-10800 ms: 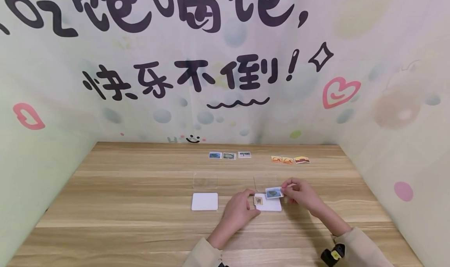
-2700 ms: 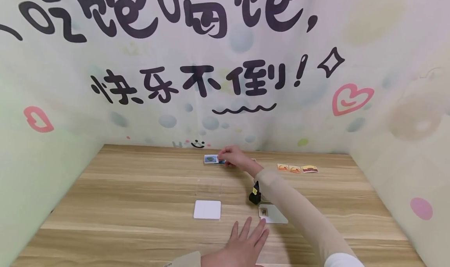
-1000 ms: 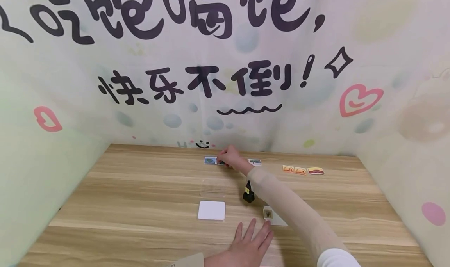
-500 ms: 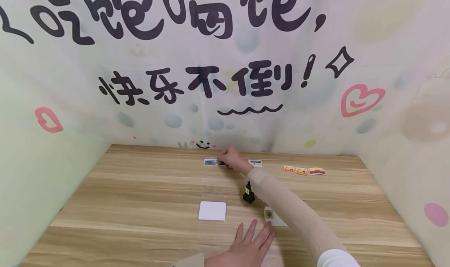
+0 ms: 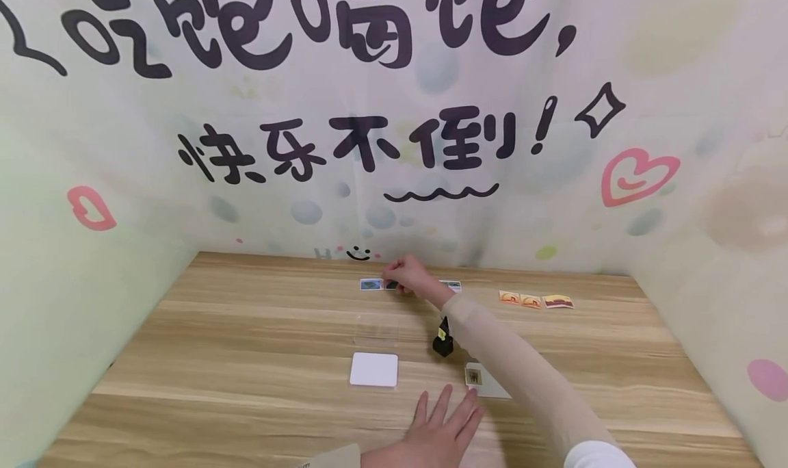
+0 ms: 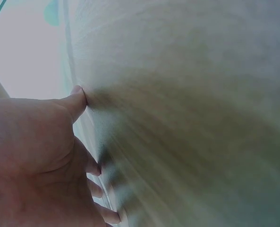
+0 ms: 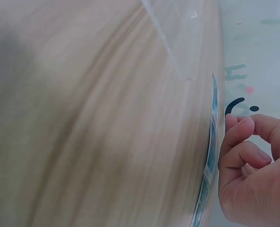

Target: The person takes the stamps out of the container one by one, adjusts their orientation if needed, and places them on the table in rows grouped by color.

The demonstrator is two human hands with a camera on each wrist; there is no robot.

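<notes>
My right hand [image 5: 408, 274] is at the back of the table, its fingertips over a dark green stamp [image 5: 391, 285] in a row of small picture stamps. In the right wrist view, thumb and curled fingers come together beside the blue stamps [image 7: 211, 146]; I cannot tell whether they pinch an edge. A blue stamp with a green patch [image 5: 371, 284] lies at the row's left end. My left hand [image 5: 436, 434] lies with fingers spread on the table, a fingertip at the corner of the right card [image 5: 494, 386]. A brown stamp [image 5: 473, 376] lies on that card, partly hidden by my right sleeve.
A blank white card [image 5: 373, 369] lies left of centre, below a clear plastic sheet [image 5: 375, 332]. Several orange and yellow stamps [image 5: 531, 302] lie at the back right. The printed backdrop [image 5: 295, 215] rises right behind the table's back edge.
Earlier, my right hand held the blue stamp over the right card; now that stamp lies at the left end of the back row. My left hand has left the card's left edge and flattened nearer me.
</notes>
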